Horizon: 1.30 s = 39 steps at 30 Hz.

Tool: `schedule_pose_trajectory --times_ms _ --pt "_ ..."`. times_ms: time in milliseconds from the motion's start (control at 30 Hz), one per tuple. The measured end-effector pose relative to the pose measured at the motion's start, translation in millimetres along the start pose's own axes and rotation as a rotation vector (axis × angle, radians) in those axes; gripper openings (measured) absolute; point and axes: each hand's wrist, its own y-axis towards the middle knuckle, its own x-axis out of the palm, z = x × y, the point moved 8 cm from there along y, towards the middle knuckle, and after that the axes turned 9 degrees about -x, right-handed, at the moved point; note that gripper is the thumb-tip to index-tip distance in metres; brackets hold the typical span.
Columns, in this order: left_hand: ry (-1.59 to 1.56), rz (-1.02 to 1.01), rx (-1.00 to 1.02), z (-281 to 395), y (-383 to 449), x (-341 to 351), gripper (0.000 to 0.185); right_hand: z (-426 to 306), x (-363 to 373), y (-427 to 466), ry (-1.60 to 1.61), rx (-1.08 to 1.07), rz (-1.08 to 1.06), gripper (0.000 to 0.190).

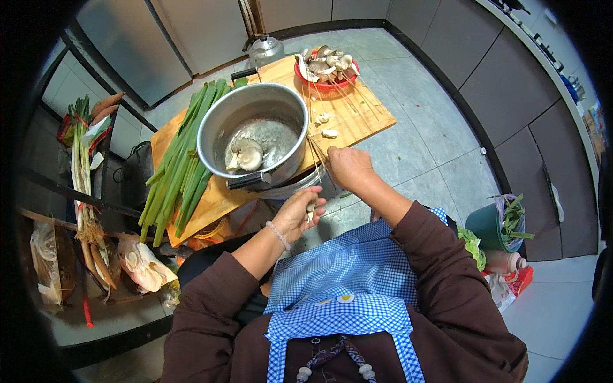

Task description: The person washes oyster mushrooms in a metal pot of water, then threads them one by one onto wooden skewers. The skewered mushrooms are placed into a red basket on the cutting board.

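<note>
My left hand (299, 210) is in front of the board's near edge, its fingers curled around a small pale mushroom piece (311, 208). Thin bamboo skewers (314, 146) jut over that edge, and my right hand (352, 166) pinches at their ends; its fingertips are partly hidden. Just left of them stands a deep aluminium pot (206, 129) with black handles. Inside it lies an oyster mushroom clump (246, 154). At the board's far end, a red plastic basket (300, 76) is heaped with oyster mushrooms (330, 62), and skewers stick out of it towards me.
Long green leaves (189, 163) lie along the left of the wooden board (371, 115). White scraps (329, 133) sit beside the skewers. Behind is a metal kettle (266, 50). A rack (119, 206) with vegetables stands left; a green bin (483, 225) stands right.
</note>
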Motion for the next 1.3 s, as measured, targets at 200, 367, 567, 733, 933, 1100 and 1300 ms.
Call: schedule_pose_trajectory --times_ms 200,367,567,733,933,1100,1300 --pt "-0.093 -0.115 -0.017 6 23 9 0.029 6 12 2 0.359 0.068 -0.154 0.024" --pt "-0.125 -0.14 -0.023 2 29 18 0.027 31 -8 17 0.294 0.071 0.223 0.025" --pt "-0.141 -0.14 -0.032 3 26 16 0.024 44 21 57 0.22 -0.002 0.176 0.059" --pt "-0.16 -0.166 -0.022 2 23 11 0.025 46 37 82 0.251 -0.093 0.123 0.032" --pt "-0.198 -0.197 -0.048 2 28 10 0.019 46 27 54 0.068 -0.076 0.086 0.017" --pt "-0.158 -0.2 -0.021 4 24 13 0.021 90 0 -14 0.018 -0.058 0.047 0.015" --pt "-0.15 -0.136 -0.011 0 20 15 0.026 258 -43 -160 -0.222 0.468 0.041 0.015"
